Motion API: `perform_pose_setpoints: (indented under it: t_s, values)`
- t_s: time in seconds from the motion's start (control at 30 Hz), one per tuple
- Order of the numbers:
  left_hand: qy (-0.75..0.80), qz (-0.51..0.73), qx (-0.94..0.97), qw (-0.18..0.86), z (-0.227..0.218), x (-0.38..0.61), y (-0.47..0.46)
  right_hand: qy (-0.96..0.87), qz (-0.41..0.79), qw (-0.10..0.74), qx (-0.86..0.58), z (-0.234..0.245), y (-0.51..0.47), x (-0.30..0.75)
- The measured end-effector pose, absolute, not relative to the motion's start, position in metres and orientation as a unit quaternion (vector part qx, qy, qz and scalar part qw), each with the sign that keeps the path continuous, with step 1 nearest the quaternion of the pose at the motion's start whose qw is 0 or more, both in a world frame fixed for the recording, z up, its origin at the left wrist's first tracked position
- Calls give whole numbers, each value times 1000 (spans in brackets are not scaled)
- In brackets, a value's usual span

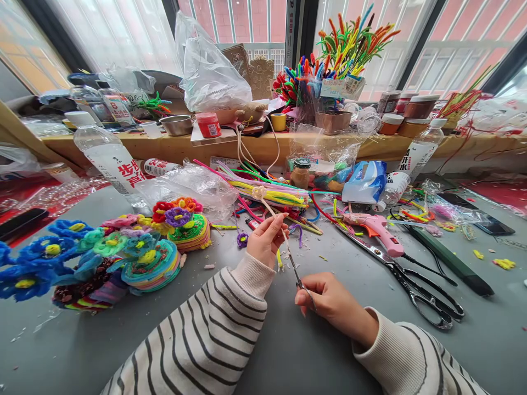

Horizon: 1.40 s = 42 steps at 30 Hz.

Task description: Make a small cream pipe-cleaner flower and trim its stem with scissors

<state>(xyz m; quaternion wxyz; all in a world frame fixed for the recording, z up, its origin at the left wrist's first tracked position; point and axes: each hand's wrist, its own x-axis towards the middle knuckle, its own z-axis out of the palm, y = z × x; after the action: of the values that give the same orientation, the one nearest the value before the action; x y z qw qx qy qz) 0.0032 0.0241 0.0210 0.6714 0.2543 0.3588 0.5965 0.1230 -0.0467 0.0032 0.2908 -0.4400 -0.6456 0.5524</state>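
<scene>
My left hand (pixel 267 239) is closed in a pinch on a thin cream pipe cleaner (pixel 268 207) with a small loop at its far end. My right hand (pixel 333 303) is closed on a small pair of scissors (pixel 297 277); the blades point up at the lower part of the pipe cleaner, just below my left fingers. Both sleeves are white with dark stripes. A bundle of coloured pipe cleaners (pixel 267 189) lies on the grey table (pixel 288 351) just beyond my hands.
Pipe-cleaner flowers and coasters (pixel 152 263) lie at the left. A pink glue gun (pixel 379 227), large black scissors (pixel 420 288) and a dark bar (pixel 453 263) lie at the right. Water bottles (pixel 107 159), jars and plastic bags crowd the wooden ledge (pixel 164 145).
</scene>
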Motion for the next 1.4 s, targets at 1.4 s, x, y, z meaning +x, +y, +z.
perform_pose_setpoints:
  t_s: [1.4]
  values:
    - [308,530,297,732,22,7,20,-681,586,293,-328,-1,-45,129]
